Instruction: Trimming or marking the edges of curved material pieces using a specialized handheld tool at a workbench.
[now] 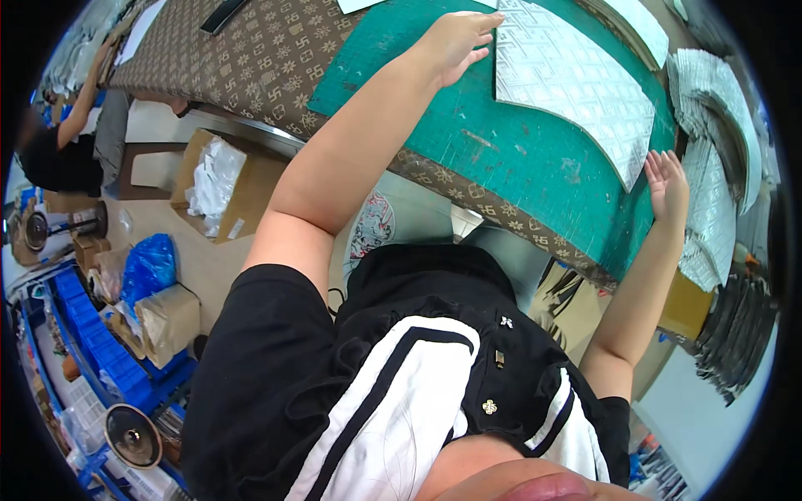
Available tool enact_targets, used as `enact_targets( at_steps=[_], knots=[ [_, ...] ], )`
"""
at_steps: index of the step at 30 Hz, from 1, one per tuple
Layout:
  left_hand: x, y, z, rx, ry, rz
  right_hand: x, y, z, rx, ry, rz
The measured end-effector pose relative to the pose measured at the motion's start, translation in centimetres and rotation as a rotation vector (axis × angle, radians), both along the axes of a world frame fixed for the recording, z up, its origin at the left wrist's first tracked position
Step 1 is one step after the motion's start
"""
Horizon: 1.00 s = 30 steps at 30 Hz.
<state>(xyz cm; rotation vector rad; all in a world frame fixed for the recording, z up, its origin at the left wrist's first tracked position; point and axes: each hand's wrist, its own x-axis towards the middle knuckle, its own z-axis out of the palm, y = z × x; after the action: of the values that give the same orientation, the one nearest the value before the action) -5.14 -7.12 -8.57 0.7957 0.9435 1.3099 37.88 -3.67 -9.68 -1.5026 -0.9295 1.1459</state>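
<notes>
A pale, silvery quilted-looking sheet (576, 83), cut to a curved shape, lies flat on a green cutting mat (468, 159). My left hand (459, 46) reaches over the mat, its fingers stretched out at the sheet's left edge, near the top. Beside the pointed lower right corner of the sheet, my right hand (667, 188) has its fingers extended. Neither hand is closed around anything. Whether the fingertips press on the sheet's edges, I cannot tell.
Brown patterned cloth (276, 50) covers the table under the mat. More curved silvery pieces (710, 100) are piled at the right, above dark hanging strips (739, 334). On the floor at left stand a cardboard box (257, 192) and a blue bag (150, 263). Another person (71, 159) sits far left.
</notes>
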Motion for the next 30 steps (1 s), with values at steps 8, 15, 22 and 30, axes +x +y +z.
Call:
enact_targets(
  at_steps=[8,15,22,30],
  knots=[
    [-0.2,0.5,0.6,0.017,-0.035,-0.073,-1.2,-0.4,0.6,-0.019,0.248,-0.086],
    [1.1,2.8,-2.1,0.030,-0.069,-0.088,-3.1,0.1,0.6,-0.013,0.017,-0.109],
    [-1.1,2.9,0.2,-0.051,-0.208,-0.309,-4.7,-0.4,1.6,-0.005,-0.035,-0.123],
    [-1.5,4.0,0.8,-0.223,-0.178,-0.183,-5.5,-0.6,2.2,-0.017,-0.033,-0.156]
  ],
)
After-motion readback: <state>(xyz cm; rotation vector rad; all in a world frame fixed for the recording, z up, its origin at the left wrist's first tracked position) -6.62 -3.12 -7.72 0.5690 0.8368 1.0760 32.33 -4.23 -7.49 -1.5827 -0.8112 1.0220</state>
